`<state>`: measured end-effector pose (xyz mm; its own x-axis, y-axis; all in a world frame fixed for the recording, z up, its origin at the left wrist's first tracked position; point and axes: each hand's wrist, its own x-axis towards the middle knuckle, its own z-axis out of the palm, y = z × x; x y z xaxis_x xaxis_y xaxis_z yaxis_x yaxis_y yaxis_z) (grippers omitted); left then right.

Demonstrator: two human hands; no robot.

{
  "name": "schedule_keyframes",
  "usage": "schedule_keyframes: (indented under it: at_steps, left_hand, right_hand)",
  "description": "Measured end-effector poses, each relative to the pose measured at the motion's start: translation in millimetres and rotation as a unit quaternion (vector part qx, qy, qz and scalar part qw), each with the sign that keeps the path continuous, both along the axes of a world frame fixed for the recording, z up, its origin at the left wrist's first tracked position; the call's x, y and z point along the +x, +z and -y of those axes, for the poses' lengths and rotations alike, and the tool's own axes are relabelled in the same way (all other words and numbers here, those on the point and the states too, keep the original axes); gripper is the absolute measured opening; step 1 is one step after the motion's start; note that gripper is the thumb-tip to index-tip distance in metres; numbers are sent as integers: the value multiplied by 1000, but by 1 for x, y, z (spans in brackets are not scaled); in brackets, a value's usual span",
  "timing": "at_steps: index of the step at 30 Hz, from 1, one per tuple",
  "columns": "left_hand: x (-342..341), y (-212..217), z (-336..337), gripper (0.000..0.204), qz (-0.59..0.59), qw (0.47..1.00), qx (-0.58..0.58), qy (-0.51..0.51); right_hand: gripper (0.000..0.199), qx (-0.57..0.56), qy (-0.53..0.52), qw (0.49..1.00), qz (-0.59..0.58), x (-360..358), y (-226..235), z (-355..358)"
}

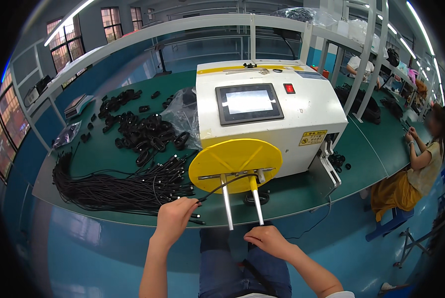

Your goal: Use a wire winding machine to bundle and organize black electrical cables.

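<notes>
Head view, from the left: a long bundle of loose black cables (108, 188) lies stretched across the green table (366, 149), and behind it sits a heap of coiled black cables (138, 131) next to a crumpled clear plastic bag (183, 114). Nearer the table's front edge, the left hand (175, 216) is closed around one black cable (222, 186), pinching it near its plug end; the cable runs up and to the right toward the yellow disc (235, 164). That disc is mounted on the front of a white winding machine (272, 109) with a dark screen (249, 103) and a red button (289, 88). Two metal rods (227, 206) stick out from the disc toward the person, and the cable reaches them at the disc's face. The right hand (267, 240) rests low over the person's lap, just below the rod tips, fingers curled; it seems to hold something dark, though I cannot tell what. Far right, another person (421, 164) sits at the table's end on a blue stool (389, 221).
</notes>
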<state>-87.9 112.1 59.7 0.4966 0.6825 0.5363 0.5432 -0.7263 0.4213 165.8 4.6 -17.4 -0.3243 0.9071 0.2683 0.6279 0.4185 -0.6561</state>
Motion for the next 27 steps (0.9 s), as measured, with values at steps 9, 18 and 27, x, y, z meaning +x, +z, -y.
schedule_keyframes:
  at_steps: [9, 18, 27]
  left_hand:
    - [-2, 2, -5, 9, 1, 1000, -3, 0]
    - [-3, 25, 9, 11, -30, 996, 80, -25]
    - [3, 24, 21, 24, 34, 999, 13, -23]
  right_hand:
    - [15, -16, 2, 1000, -2, -2, -3, 1]
    - [13, -34, 4, 999, 14, 1, 2, 3]
    - [13, -41, 2, 999, 21, 5, -2, 5]
